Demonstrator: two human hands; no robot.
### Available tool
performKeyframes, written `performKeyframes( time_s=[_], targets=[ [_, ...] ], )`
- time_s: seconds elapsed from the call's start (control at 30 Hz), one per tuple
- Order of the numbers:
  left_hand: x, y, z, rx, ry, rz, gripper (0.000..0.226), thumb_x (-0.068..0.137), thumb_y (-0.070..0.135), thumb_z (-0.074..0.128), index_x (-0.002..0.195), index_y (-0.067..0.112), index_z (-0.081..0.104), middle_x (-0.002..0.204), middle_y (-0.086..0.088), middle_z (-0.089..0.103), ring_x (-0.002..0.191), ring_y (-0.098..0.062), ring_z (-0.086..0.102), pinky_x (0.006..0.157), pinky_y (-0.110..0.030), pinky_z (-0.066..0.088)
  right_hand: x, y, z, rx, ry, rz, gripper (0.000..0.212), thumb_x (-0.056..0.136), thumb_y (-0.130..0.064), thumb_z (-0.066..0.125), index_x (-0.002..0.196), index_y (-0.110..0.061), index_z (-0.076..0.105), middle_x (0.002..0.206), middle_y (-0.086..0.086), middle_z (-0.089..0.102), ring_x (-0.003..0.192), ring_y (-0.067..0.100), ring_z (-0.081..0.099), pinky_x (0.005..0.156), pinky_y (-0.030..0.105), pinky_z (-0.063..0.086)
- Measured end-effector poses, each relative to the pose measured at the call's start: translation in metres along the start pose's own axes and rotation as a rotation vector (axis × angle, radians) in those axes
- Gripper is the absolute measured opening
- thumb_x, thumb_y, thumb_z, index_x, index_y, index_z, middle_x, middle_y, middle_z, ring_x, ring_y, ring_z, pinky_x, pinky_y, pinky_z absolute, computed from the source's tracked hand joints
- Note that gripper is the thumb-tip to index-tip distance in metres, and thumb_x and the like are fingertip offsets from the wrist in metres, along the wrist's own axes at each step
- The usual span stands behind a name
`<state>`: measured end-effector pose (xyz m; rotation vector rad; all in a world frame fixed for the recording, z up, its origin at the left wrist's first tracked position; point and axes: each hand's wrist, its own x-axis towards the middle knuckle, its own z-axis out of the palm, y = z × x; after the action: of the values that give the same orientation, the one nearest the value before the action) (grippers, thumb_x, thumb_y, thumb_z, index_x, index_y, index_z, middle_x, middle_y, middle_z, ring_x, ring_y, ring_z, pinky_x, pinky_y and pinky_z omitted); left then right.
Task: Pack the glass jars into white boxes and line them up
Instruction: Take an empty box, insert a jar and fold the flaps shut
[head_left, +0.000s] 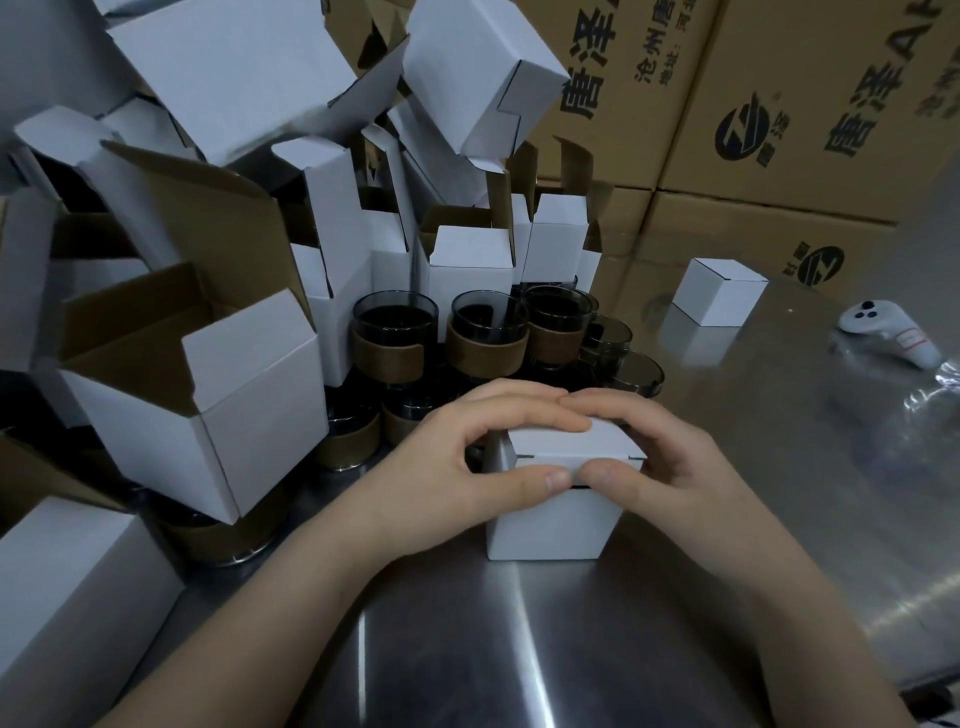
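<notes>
While it stands on the steel desk (519, 649), the white box (550, 525) is pinched at its lid by the curled left grip (467, 470) and right grip (672, 467); glass jars (488, 332) crowd just beyond, at eleven o'clock.

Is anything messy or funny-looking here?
Yes. The empty white boxes are heaped crookedly, some tipped, above the glass jars. A white controller also lies on the metal table, unrelated to packing.
</notes>
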<state>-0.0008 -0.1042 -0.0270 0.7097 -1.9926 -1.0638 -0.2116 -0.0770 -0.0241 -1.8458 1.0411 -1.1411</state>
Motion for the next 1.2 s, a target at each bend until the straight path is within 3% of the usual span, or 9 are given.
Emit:
performKeyframes(
  time_s=[0.23,0.4,0.53,0.6,0.73,0.93,1.07,1.13,1.2],
  targets=[
    [-0.001,0.002,-0.001,-0.022,-0.007,-0.029,0.029,0.084,0.025,0.071,0.113,0.026,0.072,0.134,0.013,0.054,0.128,0.0,0.048,0.102,-0.016,0.04,0.003,-0.002,-0.008,0.008,-0.151,0.109,0.038,0.082,-0.02,0.071,0.118,-0.02,0.058,0.125,-0.013,0.059,0.114,0.007,0.06,0.086,0.023,0.051],
    [-0.002,0.005,0.001,-0.019,0.005,-0.049,0.025,0.084,0.02,0.073,0.108,0.021,0.073,0.132,0.009,0.052,0.122,0.002,0.051,0.095,-0.01,0.039,0.02,-0.017,-0.022,-0.173,-0.305,0.234,0.041,0.075,-0.055,0.068,0.112,-0.038,0.059,0.117,0.004,0.064,0.094,0.029,0.065,0.072,0.044,0.055],
    [-0.002,0.007,0.0,-0.102,-0.004,-0.102,0.027,0.08,0.025,0.064,0.105,0.02,0.074,0.13,0.014,0.051,0.121,0.002,0.051,0.097,-0.014,0.041,0.039,-0.028,-0.03,-0.229,-0.371,0.267,0.044,0.069,-0.056,0.072,0.11,-0.04,0.062,0.102,-0.009,0.066,0.07,0.012,0.058,0.063,0.027,0.051],
    [-0.002,0.008,-0.002,-0.121,-0.02,-0.133,0.028,0.079,0.024,0.062,0.105,0.022,0.074,0.131,0.018,0.05,0.122,0.003,0.05,0.097,-0.016,0.042,0.045,-0.031,-0.03,-0.221,-0.438,0.29,0.05,0.069,-0.049,0.076,0.115,-0.04,0.06,0.113,-0.018,0.063,0.073,0.007,0.061,0.066,0.025,0.053],
    [-0.002,0.008,-0.005,-0.069,-0.047,-0.147,0.031,0.078,0.024,0.065,0.108,0.025,0.072,0.133,0.019,0.046,0.121,0.005,0.049,0.098,-0.017,0.043,0.048,-0.027,-0.026,-0.18,-0.461,0.329,0.05,0.073,-0.031,0.079,0.119,-0.033,0.058,0.117,-0.011,0.064,0.102,0.019,0.068,0.088,0.051,0.055],
    [0.0,0.009,-0.005,-0.076,-0.069,-0.181,0.032,0.077,0.025,0.065,0.109,0.028,0.07,0.132,0.019,0.044,0.119,0.006,0.048,0.097,-0.017,0.045,0.045,-0.026,-0.024,-0.156,-0.439,0.318,0.054,0.068,-0.037,0.081,0.117,-0.033,0.059,0.118,-0.008,0.064,0.104,0.03,0.066,0.087,0.064,0.05],
    [-0.002,0.007,-0.006,-0.063,-0.058,-0.173,0.036,0.077,0.026,0.067,0.112,0.032,0.065,0.133,0.016,0.043,0.121,0.003,0.046,0.095,-0.011,0.041,0.04,-0.025,-0.024,-0.222,-0.414,0.305,0.045,0.077,-0.041,0.079,0.117,-0.042,0.059,0.119,-0.006,0.06,0.102,0.028,0.063,0.083,0.054,0.055],
    [-0.001,0.006,-0.007,-0.071,-0.053,-0.18,0.039,0.076,0.028,0.069,0.113,0.037,0.06,0.131,0.013,0.045,0.12,-0.003,0.048,0.097,-0.019,0.045,0.035,-0.029,-0.026,-0.378,-0.421,0.237,0.048,0.076,-0.056,0.07,0.121,-0.049,0.054,0.124,-0.022,0.05,0.103,0.007,0.057,0.085,0.033,0.052],
    [-0.002,0.005,-0.008,-0.104,-0.051,-0.187,0.044,0.076,0.029,0.071,0.115,0.041,0.053,0.125,0.01,0.05,0.115,-0.011,0.053,0.095,-0.033,0.05,0.032,-0.035,-0.024,-0.531,-0.426,0.172,0.063,0.07,-0.072,0.065,0.127,-0.051,0.048,0.125,-0.035,0.039,0.116,-0.009,0.044,0.092,0.017,0.043]
  ],
)
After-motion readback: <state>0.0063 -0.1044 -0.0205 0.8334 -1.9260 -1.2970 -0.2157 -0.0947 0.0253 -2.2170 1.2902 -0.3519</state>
